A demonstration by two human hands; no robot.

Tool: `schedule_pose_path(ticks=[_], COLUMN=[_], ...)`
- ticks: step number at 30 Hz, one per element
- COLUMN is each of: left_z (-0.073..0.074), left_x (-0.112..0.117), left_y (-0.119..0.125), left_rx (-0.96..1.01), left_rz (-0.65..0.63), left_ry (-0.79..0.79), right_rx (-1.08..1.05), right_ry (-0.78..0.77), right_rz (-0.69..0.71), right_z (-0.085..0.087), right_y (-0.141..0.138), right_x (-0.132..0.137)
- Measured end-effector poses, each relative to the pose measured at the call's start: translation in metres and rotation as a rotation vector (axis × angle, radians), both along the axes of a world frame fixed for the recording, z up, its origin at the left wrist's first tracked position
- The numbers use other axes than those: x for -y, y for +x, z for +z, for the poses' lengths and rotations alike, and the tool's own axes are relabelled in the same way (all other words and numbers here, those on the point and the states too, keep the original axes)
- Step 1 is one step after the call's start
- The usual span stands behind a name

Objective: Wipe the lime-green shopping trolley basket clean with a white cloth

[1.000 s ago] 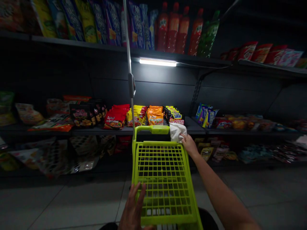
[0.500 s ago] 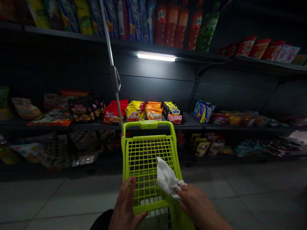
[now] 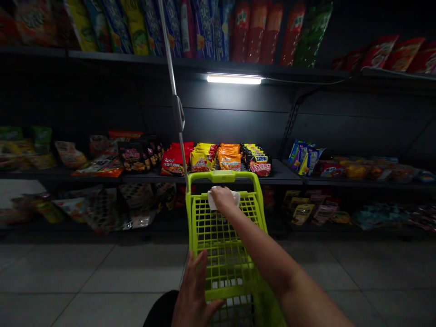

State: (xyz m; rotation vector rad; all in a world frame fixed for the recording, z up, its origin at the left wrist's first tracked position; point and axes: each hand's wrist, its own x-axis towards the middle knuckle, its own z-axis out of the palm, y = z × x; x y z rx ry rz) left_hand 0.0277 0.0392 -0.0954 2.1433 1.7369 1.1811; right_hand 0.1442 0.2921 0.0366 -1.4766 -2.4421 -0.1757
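Dark metal shelving (image 3: 235, 113) fills the back of this dim shop aisle, lit by a single strip light (image 3: 234, 79) under the top shelf. Along the shelf's front edge at the middle level, snack packets (image 3: 229, 159) stand in tight rows of red, yellow and orange, with more bags lying loosely to either side. Tall red packets (image 3: 259, 32) line the top shelf, and grey floor tiles (image 3: 112, 272) spread beneath everything. A lime-green mesh shopping cart (image 3: 192, 213) stands in the aisle, pointing at the shelving, with a slim metal pole (image 3: 172, 81) rising from its far left corner. The right hand (image 3: 221, 200) reaches down the length of the cart on a bare forearm (image 3: 259, 250), its fingers bunched together around a white cloth (image 3: 211, 203). The cloth sits just inside the far rim (image 3: 218, 176), against or very near the mesh; the hand hides how firmly it presses. The left hand (image 3: 194, 295) stays at the near end, fingers spread wide and resting against the near rim (image 3: 235, 290), with no object showing in it. Dark clothing (image 3: 161, 309) shows at the lower edge of the view.
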Motion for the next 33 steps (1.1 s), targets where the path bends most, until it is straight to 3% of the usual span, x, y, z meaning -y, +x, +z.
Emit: schedule_pose_path(ticks=[2,4,7,10,14,19,22,25,29,31,33], left_z=[0.000,0.001,0.003,0.007,0.010,0.012,0.015,0.017,0.018,0.017,0.017], left_x=[-0.003,-0.005,-0.007,-0.008,-0.012,-0.019,-0.021,-0.021,-0.022,-0.022,-0.021], left_y=[-0.003,-0.007,-0.010,-0.009,-0.007,-0.005,-0.003,-0.002,-0.004,-0.005,-0.006], left_rx=[0.003,0.012,0.042,0.093,0.115,0.077,0.082,0.078,0.068,0.063,0.049], left_rz=[-0.003,-0.007,0.003,-0.001,-0.016,-0.066,-0.072,-0.073,-0.077,-0.065,-0.072], left_ry=[-0.019,-0.020,-0.022,-0.057,-0.086,-0.090,-0.085,-0.081,-0.064,-0.065,-0.071], right_rx=[-0.002,0.006,0.026,0.039,0.057,0.027,-0.039,-0.093,-0.153,-0.141,-0.153], right_ry=[0.036,0.063,0.077,0.063,0.016,-0.027,0.020,0.015,-0.042,-0.122,-0.271], right_rz=[0.104,0.185,0.243,0.183,0.005,-0.107,-0.113,-0.085,0.113,0.244,0.394], right_z=[-0.010,-0.015,-0.018,-0.018,-0.013,-0.012,-0.023,-0.041,-0.061,-0.061,-0.053], right_y=[-0.040,-0.061,-0.053,-0.010,0.068,0.150,0.168,0.165,0.147,0.140,0.137], right_x=[0.001,0.004,-0.003,-0.019,-0.036,-0.026,0.001,0.049,0.137,0.178,0.202])
